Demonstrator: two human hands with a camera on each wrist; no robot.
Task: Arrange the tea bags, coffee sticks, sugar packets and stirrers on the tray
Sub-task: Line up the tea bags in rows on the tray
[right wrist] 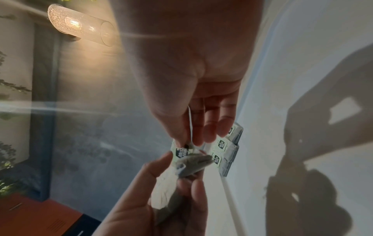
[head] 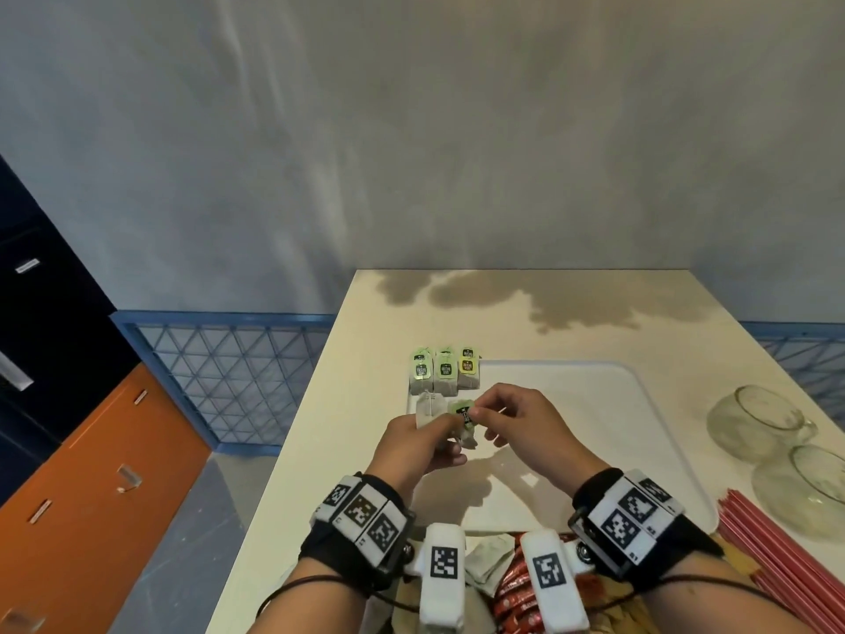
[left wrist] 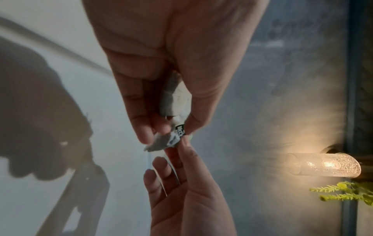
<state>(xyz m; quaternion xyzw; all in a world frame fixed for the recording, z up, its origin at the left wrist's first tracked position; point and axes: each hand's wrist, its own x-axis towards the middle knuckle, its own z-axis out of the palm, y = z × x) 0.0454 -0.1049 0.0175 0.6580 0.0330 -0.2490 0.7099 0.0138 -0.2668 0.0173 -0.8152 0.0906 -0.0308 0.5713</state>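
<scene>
Already three tea bags are lined up at far-left corner of tray; coffee sticks and stirrers are left on table (sugar packets not identifiable). Tea bag is gripped in left hand; its tag is pinched by right hand, held above tray's left side.

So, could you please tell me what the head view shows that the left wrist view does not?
Only the head view shows the three tea bags lined up at the white tray's far left corner, the two glass cups, the red stirrers and the red coffee sticks. Only the left wrist view shows a lit wall lamp and a green plant. Both show the left hand and right hand holding a tea bag between them.
</scene>
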